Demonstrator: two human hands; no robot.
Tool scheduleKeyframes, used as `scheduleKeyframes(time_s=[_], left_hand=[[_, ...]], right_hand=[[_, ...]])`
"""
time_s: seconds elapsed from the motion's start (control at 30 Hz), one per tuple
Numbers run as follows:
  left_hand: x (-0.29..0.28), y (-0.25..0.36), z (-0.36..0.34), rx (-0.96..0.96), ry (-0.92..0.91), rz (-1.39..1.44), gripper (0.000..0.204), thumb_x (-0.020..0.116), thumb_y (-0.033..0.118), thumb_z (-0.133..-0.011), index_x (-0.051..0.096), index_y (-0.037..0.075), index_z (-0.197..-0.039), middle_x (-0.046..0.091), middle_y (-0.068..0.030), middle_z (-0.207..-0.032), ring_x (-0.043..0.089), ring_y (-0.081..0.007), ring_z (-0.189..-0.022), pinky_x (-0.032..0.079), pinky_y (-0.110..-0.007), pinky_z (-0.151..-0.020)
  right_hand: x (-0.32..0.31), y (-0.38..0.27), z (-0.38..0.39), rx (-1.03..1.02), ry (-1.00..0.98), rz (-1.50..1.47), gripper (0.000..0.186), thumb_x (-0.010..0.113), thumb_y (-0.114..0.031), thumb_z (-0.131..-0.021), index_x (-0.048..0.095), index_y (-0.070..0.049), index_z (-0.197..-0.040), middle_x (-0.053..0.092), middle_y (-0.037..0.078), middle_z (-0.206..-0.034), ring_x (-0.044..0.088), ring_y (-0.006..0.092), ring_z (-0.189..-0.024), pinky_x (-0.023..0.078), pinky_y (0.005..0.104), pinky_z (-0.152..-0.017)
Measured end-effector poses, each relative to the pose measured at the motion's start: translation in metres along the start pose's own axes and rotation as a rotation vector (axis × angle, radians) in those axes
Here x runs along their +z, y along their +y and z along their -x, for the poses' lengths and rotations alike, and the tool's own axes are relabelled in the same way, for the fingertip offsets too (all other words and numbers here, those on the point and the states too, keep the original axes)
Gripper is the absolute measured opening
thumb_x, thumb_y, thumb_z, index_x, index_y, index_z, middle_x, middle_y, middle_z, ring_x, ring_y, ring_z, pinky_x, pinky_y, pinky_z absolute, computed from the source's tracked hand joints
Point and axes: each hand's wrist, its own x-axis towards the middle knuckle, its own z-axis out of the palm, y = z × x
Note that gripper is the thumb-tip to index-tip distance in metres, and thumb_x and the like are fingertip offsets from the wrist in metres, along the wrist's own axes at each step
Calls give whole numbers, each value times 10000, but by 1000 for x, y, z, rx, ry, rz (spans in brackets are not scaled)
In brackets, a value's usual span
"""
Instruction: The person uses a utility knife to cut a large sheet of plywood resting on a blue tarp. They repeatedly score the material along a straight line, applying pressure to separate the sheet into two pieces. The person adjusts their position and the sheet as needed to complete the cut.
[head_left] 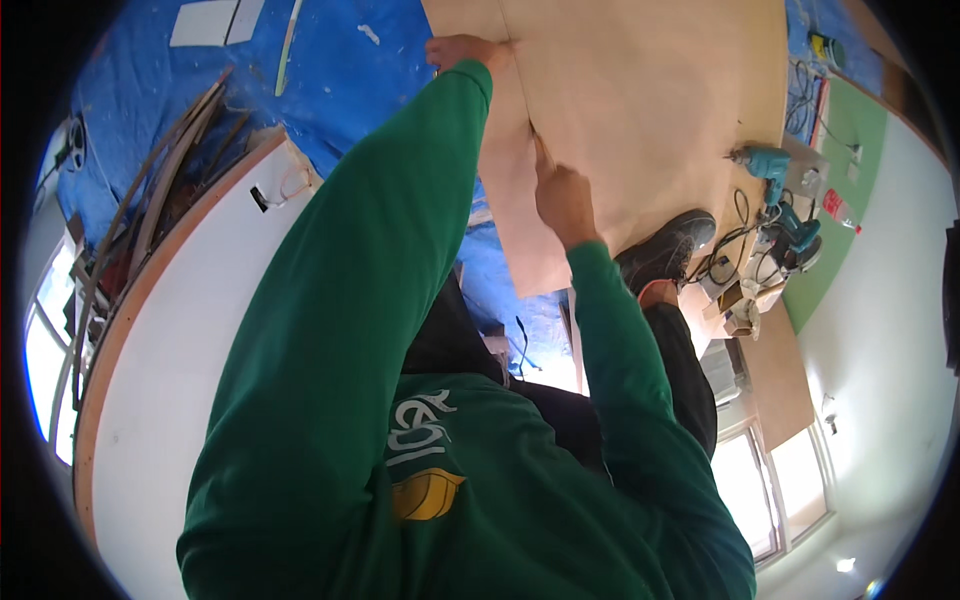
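A large light-brown board [640, 110] extends in front of me, with a thin dark line running down it from the far edge to my right hand. At the board's left edge, my left hand [466, 50] is closed over the rim, its thumb side resting near the line. My right hand [566, 205] is closed low over the board, something slim and pointed reaching forward from it to the line's near end. Whether this is a tool or my outstretched finger is too unclear to tell. My black shoe [668, 248] rests by the board's near right part.
Blue sheeting [350, 90] covers the floor at left. A teal drill [765, 165], another teal power tool [797, 232], cables and a plastic bottle [838, 208] lie at right. Long wood strips [165, 190] are piled beyond a white panel [200, 300] on the left.
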Motion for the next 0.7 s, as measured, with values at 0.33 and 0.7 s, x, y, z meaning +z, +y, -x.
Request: scheduleKeyframes(time_s=[0.33,0.7], left_hand=[[-12,-5,-8,-48,13,40,1428,939,641,-573,146,-142,-1467,422,-222,-1470,523,-330,-1340,509,-429,-1070],[-7,-2,-15,-97,5,58,1474,955,639,-541,119,-125,-1485,360,-230,-1533,443,-340,-1403,449,-424,-1144]], right_hand=[[-50,-8,115,227,-137,-209,387,522,-335,-1046,686,5,-958,680,291,-815,663,500,-728,529,559,-624],[-87,-11,137,64,-127,-83,267,516,-181,-1031,626,-75,-1250,677,218,-820,669,410,-638,526,533,-555]])
